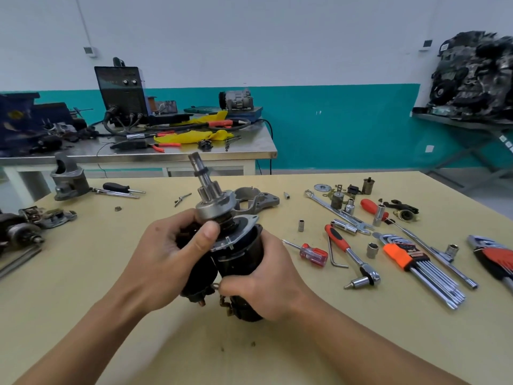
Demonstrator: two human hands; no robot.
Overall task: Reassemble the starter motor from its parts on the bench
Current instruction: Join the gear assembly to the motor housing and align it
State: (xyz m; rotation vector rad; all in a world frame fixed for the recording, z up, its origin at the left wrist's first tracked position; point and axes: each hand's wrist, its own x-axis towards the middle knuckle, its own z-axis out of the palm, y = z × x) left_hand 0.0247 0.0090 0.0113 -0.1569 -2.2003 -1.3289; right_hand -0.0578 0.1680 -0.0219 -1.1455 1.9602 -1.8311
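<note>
I hold the starter motor [238,257] upright above the bench [166,329], its pinion gear and shaft [206,187] pointing up. My left hand [169,254] grips the black solenoid beside the motor body, thumb pressed near the drive collar. My right hand [269,282] wraps the black motor housing from the right, thumb near the lower terminals. An aluminium nose housing [258,200] lies on the bench just behind the motor. Another grey housing [69,179] stands at the far left.
Right of my hands lie a red screwdriver [311,252], a ratchet [352,257], an orange hex key set [416,268], a spanner [336,212], sockets and small parts. Dismantled starter parts [25,226] sit at the left edge. A steel table [166,151] with a welder stands behind.
</note>
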